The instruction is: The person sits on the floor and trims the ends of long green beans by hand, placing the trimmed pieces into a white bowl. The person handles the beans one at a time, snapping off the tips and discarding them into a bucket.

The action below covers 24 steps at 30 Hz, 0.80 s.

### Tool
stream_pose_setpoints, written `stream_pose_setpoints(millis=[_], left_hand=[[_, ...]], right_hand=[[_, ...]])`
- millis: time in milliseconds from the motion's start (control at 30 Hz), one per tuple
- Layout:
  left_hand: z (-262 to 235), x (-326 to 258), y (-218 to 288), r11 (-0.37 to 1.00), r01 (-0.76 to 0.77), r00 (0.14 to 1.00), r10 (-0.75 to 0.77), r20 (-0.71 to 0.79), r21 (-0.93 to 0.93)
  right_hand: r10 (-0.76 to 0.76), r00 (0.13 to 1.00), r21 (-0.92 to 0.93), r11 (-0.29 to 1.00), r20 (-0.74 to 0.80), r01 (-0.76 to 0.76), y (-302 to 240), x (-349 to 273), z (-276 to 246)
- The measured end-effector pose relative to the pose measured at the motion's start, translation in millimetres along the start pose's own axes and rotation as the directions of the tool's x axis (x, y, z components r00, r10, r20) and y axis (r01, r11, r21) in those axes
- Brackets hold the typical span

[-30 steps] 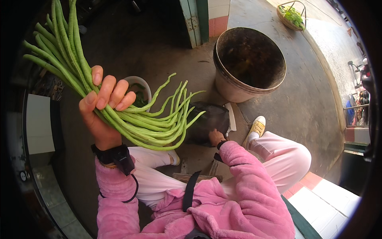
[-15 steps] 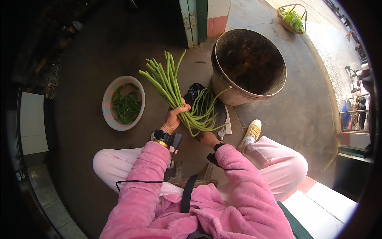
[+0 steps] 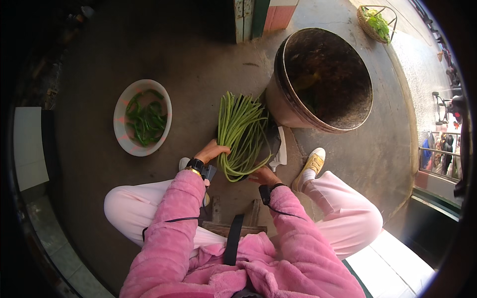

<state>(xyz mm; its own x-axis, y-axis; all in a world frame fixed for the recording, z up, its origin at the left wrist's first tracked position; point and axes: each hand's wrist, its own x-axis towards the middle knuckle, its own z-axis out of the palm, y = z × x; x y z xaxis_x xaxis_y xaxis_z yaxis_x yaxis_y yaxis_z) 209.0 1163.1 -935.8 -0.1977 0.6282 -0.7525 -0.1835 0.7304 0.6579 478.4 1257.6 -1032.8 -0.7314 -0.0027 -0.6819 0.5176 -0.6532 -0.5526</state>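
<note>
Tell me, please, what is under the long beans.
A black bag shows past the right edge of the beans; whatever else lies beneath is covered.

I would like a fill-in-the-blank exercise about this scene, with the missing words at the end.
1. The left hand touches the yardlong beans, whose colour is ____.
2. From the person's view, the bowl of peppers stands to the beans' ____.
3. Of that bowl and the bucket, the larger is the ____.
4. The right shoe is mainly ____.

Missing words: green; left; bucket; yellow.
</note>
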Motion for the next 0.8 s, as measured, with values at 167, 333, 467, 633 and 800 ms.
stream_pose_setpoints(millis=[167, 333, 467, 633, 800], left_hand=[[24, 47, -16, 0.9, -0.01, 0.96, 0.13, -0.246, 0.436], [35, 69, -43, 0.664, 0.051, 0.916, 0.266, -0.3, 0.746], [23, 66, -49, 0.663, 0.026, 0.858, 0.37, -0.358, 0.748], [15, 78, -43, 0.702, -0.068, 0.779, 0.481, -0.402, 0.709], [11, 109, -27, 0.741, -0.106, 0.707, 0.524, -0.474, 0.663]], right_hand=[[0.273, 0.906, 0.08, 0.962, -0.322, -0.262, 5, 11, -7], [0.338, 0.879, -0.676, 0.562, -0.337, -0.476, -1, 26, -47], [-0.001, 0.995, -0.927, 0.365, -0.096, -0.089, -34, 43, -61], [-0.195, 0.863, -0.39, 0.921, -0.466, -0.003, -65, 45, -30], [-0.21, 0.911, -0.221, 0.966, -0.355, 0.136, -71, 39, -8]])
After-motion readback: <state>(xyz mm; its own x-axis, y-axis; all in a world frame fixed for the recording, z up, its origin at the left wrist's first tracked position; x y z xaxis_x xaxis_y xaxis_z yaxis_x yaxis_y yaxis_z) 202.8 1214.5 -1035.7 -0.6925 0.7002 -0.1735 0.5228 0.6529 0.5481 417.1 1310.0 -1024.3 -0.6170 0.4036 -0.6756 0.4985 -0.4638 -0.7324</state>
